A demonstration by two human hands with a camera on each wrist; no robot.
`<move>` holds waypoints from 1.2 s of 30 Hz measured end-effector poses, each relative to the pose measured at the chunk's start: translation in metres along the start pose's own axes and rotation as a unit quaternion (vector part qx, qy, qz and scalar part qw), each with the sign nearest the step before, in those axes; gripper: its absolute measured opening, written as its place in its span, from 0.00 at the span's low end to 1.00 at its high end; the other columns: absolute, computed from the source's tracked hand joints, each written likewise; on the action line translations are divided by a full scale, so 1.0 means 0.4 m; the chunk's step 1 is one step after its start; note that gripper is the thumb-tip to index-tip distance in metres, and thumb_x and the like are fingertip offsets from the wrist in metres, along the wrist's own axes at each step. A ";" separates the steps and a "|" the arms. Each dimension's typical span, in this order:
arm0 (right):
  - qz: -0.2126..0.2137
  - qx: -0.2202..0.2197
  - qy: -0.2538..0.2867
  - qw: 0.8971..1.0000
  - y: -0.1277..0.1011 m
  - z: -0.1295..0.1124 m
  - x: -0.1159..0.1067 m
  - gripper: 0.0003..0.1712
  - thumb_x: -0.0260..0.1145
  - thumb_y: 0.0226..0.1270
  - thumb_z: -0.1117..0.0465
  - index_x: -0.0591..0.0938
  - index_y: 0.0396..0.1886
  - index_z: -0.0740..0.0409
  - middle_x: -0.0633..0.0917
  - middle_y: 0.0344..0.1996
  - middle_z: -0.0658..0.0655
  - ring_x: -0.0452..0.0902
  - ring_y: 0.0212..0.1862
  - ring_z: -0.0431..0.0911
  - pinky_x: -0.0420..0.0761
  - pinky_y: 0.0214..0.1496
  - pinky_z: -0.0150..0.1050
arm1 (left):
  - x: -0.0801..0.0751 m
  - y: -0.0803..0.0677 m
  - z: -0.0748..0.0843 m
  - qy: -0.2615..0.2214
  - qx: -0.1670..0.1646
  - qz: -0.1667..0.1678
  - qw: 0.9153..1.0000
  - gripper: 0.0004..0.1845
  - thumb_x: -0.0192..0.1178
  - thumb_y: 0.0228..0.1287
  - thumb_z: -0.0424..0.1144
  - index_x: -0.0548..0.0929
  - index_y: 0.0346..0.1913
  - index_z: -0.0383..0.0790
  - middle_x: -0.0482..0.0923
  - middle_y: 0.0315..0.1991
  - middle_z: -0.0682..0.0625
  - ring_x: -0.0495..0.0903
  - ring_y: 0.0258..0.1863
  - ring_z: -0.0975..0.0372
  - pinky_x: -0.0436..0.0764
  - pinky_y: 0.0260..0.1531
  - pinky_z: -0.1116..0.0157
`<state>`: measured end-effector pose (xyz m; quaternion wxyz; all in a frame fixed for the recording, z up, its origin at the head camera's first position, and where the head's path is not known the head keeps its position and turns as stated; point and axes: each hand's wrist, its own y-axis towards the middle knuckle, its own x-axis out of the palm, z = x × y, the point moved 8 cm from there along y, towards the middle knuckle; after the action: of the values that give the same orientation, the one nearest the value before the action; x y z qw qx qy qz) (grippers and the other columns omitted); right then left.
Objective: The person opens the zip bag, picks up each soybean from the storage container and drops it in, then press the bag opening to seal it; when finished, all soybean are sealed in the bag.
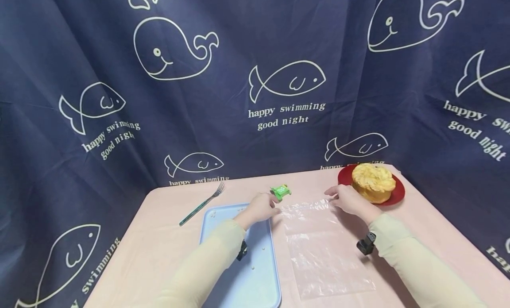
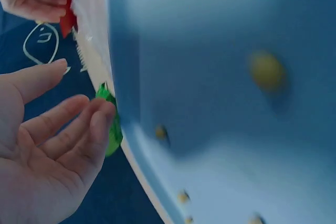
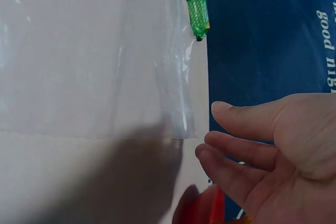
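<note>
A clear plastic bag [image 1: 318,255] lies flat on the pink table, its crinkled top edge toward the back. At the bag's top left corner is my left hand [image 1: 260,207], above the rim of a light blue tray [image 1: 247,281]. Its fingers are loosely bent and hold nothing in the left wrist view. My right hand [image 1: 350,199] hovers at the top right corner; the right wrist view shows its relaxed fingers [image 3: 236,150] just off the bag's corner. Behind the left fingertips lies a small green wrapped packet [image 1: 281,191].
To the right of my right hand, a round golden bread [image 1: 372,182] sits on a red plate [image 1: 399,195]. A fork [image 1: 202,209] lies left of the tray. Small yellowish round bits [image 2: 268,71] are scattered in the tray. A dark blue printed curtain [image 1: 239,140] hangs behind the table.
</note>
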<state>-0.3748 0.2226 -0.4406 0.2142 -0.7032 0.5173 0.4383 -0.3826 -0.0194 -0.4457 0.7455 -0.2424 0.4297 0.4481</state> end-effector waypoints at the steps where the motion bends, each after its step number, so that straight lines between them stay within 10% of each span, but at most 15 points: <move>1: -0.003 0.004 -0.001 1.000 0.003 0.004 0.003 0.18 0.69 0.58 0.75 0.84 0.50 0.74 0.87 0.42 0.69 0.86 0.45 0.61 0.83 0.50 0.55 | 0.011 0.008 0.006 0.015 -0.005 -0.004 1.000 0.18 0.69 0.64 0.37 0.85 0.54 0.32 0.85 0.38 0.46 0.82 0.37 0.58 0.81 0.37 0.65; 9: -0.015 0.033 0.001 0.999 0.014 0.029 0.035 0.18 0.70 0.58 0.73 0.85 0.50 0.69 0.87 0.39 0.65 0.84 0.45 0.60 0.81 0.51 0.56 | 0.067 0.050 0.026 0.095 -0.032 -0.014 0.995 0.18 0.72 0.63 0.40 0.86 0.53 0.35 0.86 0.49 0.46 0.84 0.52 0.53 0.80 0.55 0.61; 23: 0.000 0.049 -0.003 0.999 0.005 0.050 0.028 0.10 0.71 0.56 0.73 0.87 0.40 0.68 0.87 0.31 0.58 0.83 0.38 0.52 0.81 0.48 0.50 | 0.088 0.062 0.036 0.121 -0.027 -0.003 0.992 0.07 0.74 0.60 0.38 0.84 0.35 0.42 0.81 0.31 0.54 0.81 0.34 0.61 0.81 0.39 0.66; 36: 0.025 0.053 0.005 0.998 -0.017 0.024 -0.020 0.04 0.74 0.59 0.69 0.86 0.28 0.60 0.84 0.24 0.49 0.74 0.27 0.44 0.74 0.35 0.41 | 0.032 0.027 0.060 0.137 -0.003 0.065 0.988 0.05 0.72 0.63 0.38 0.85 0.32 0.51 0.84 0.32 0.59 0.80 0.32 0.64 0.77 0.32 0.68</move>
<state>-0.3729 0.2368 -0.4398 0.2372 -0.6800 0.5583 0.4118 -0.3790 0.0097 -0.4443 0.6483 -0.2751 0.5409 0.4598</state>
